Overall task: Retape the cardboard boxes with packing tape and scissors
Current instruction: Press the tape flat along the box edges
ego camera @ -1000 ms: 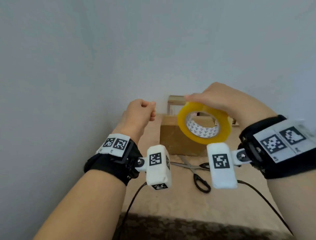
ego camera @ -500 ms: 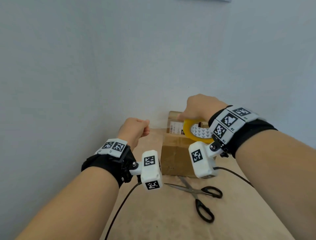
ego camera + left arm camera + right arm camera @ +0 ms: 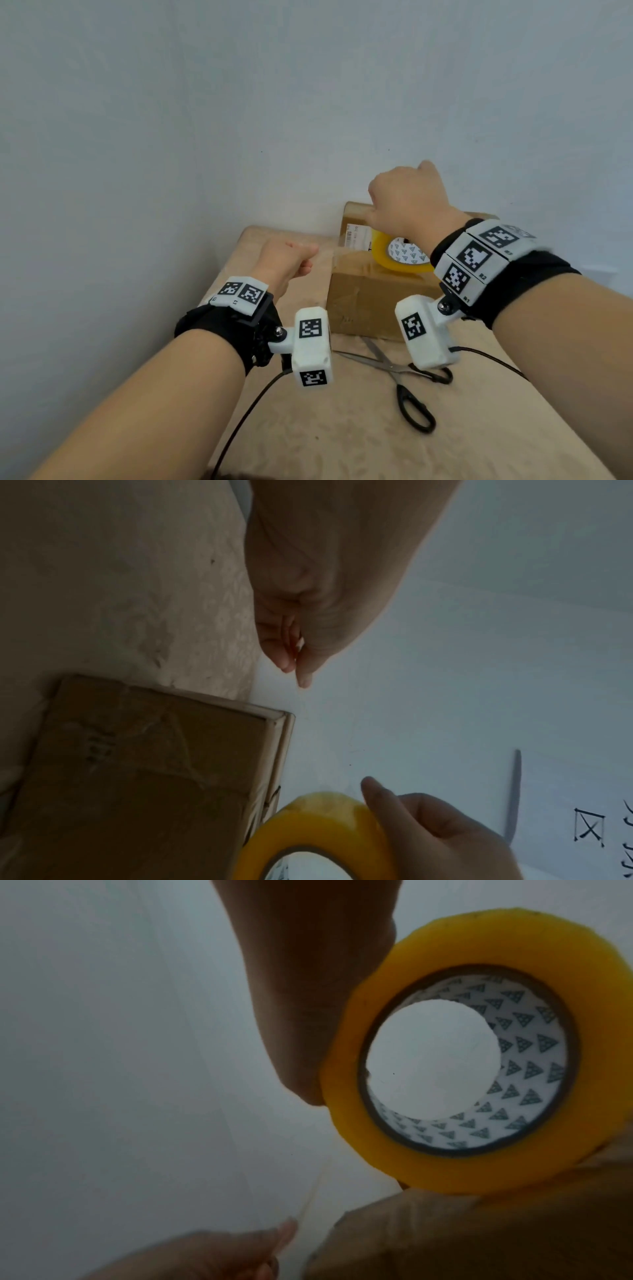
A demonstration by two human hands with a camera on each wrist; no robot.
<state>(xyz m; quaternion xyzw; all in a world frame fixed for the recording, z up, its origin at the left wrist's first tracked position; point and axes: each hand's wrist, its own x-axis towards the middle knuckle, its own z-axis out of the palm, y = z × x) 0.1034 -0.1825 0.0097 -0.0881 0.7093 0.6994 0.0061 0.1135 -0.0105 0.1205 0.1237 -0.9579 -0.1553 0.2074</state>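
Observation:
A brown cardboard box stands on the beige table against the wall. My right hand grips a yellow roll of packing tape from above and holds it over the box top. The roll fills the right wrist view, with my thumb beside it. My left hand hovers left of the box, fingers pinched together. A thin clear tape strip runs from the roll down to those fingers. Black-handled scissors lie open on the table in front of the box.
A second box with a white label stands behind the first, against the pale wall. The wall also runs close along the table's left side. A black cable trails over the beige table towards me.
My right hand has carried the roll away from me and down over the box top. The left hand has stayed left of the box with its fingers pinched.

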